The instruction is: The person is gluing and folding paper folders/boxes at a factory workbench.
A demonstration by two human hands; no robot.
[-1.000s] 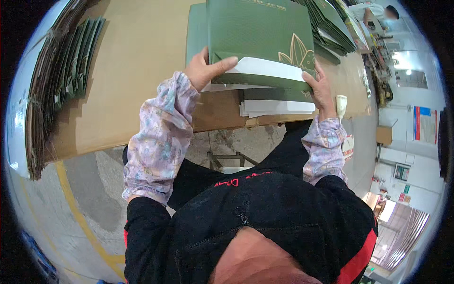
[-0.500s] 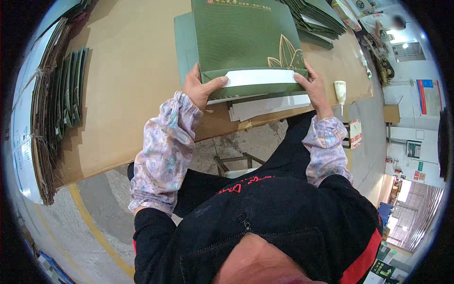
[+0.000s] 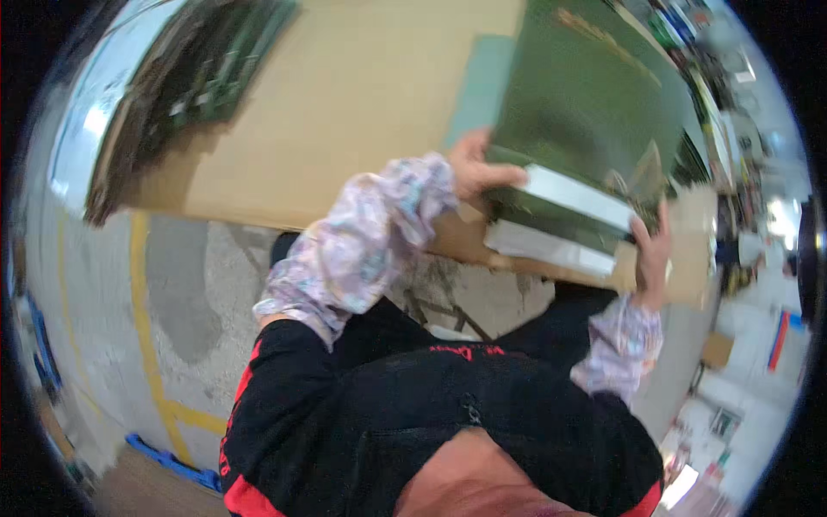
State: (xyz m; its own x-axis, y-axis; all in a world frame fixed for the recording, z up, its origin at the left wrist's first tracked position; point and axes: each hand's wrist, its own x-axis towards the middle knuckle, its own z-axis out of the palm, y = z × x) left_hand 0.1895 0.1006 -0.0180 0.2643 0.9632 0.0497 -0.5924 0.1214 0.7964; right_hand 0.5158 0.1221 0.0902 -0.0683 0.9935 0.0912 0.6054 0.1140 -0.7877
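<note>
A flat dark green paper bag (image 3: 586,95) with gold line printing lies at the front right of the table, blurred by motion. Its near end is folded and carries a white strip (image 3: 579,198). My left hand (image 3: 484,170) grips the left corner of that end, thumb on top and fingers mostly hidden. At the right corner my right hand (image 3: 652,250) holds on with its thumb over the edge. White paper sheets (image 3: 551,247) stick out below the bag toward me. A paler green piece (image 3: 480,86) shows past its left side.
The brown-covered table (image 3: 362,95) extends left. Tied bundles of flat cardboard (image 3: 142,112) and green folded bags (image 3: 220,82) stand at its left end. More dark green bags (image 3: 687,159) lie on the right. Yellow lines (image 3: 142,302) mark the floor.
My view has swung, so the table, bag and hands appear farther right and lower. Both hands still hold the bag's folded end. The white bottle seen earlier no longer shows.
</note>
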